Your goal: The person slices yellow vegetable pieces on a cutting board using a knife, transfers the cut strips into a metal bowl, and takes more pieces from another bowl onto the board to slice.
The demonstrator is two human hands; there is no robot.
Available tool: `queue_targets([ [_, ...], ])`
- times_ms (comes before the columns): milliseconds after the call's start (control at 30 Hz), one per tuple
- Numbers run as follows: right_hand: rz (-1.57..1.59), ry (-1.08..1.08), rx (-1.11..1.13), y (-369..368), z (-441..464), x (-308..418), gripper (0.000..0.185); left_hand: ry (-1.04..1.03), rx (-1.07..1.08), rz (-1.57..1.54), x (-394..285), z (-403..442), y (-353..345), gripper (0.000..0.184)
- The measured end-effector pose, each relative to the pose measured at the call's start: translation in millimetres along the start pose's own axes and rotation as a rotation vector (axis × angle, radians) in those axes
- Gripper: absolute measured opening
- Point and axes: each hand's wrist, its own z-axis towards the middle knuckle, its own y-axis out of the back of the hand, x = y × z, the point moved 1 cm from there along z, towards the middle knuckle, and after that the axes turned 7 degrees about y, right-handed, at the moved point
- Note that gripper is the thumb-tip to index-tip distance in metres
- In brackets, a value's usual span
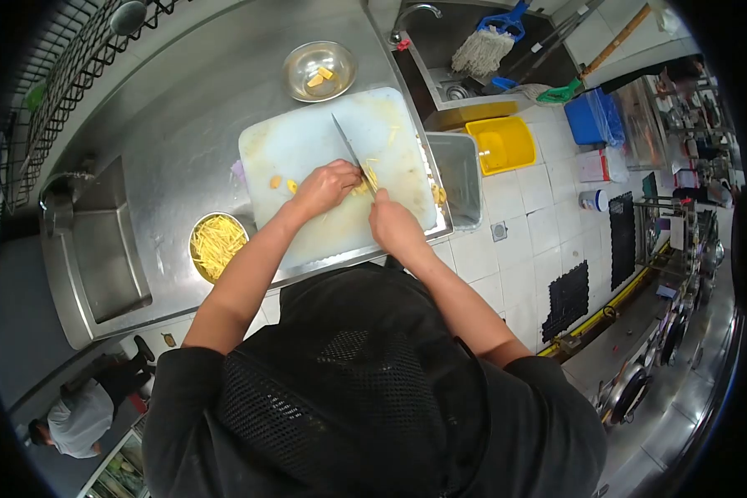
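Note:
My right hand (394,224) grips the handle of a kitchen knife (345,141), its blade pointing away from me across the white cutting board (286,149). Beside the blade, my left hand (328,187) is closed, fingers curled down on yellow ginger that they mostly hide. Thin ginger strips (372,176) lie on the other side of the blade. A few ginger pieces (291,187) sit left of my left hand. To the left of the board, a round metal container (194,247) is full of cut ginger strips (217,246). Beyond the board, a metal bowl (297,65) holds a few ginger chunks (317,79).
A sink basin (108,249) is at the left of the steel counter (174,149). Right of the counter stand a grey bin (461,178) and a yellow tub (506,145). A mop (483,51) hangs over the far sink. Another person (83,415) is at lower left.

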Motion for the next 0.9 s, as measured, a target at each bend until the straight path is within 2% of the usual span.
queue_targets([
  [67,0.035,0.083,-0.077,-8.3,16.5,-10.0,0.02,-0.009,-0.01,-0.006,-0.6,2.0,1.2,0.007],
  [200,0.029,0.092,-0.041,9.6,6.2,-3.0,0.021,0.025,-0.028,-0.03,-1.4,-0.9,-1.4,0.008],
  [267,0.02,-0.005,-0.005,-3.1,-1.5,-1.8,0.021,0.042,-0.041,-0.041,-2.2,-1.4,-1.0,0.008],
  [300,0.052,0.036,-0.071,-14.0,8.0,-8.6,0.021,0.056,-0.045,-0.054,-4.3,-3.4,-2.3,0.008],
  [400,0.086,0.081,-0.08,-0.9,27.8,-6.2,0.022,0.085,-0.116,-0.119,0.6,-6.3,-6.8,0.01],
  [533,0.018,0.074,-0.02,26.5,11.1,7.1,0.023,0.155,-0.141,-0.152,4.9,-8.5,-3.8,0.012],
  [633,-0.012,0.034,0.033,36.0,-7.4,18.0,0.023,0.118,-0.122,-0.094,5.1,-6.5,3.3,0.013],
  [700,-0.018,-0.018,0.063,36.8,-20.8,22.0,0.023,0.083,-0.021,-0.001,3.5,-6.6,0.7,0.014],
  [833,0.004,-0.054,0.064,5.0,-17.1,10.5,0.022,0.041,-0.018,0.052,5.8,-6.9,-1.3,0.015],
  [900,0.031,0.025,-0.055,-13.8,6.4,-3.2,0.022,-0.014,-0.02,0.065,7.3,-6.2,-0.7,0.016],
])
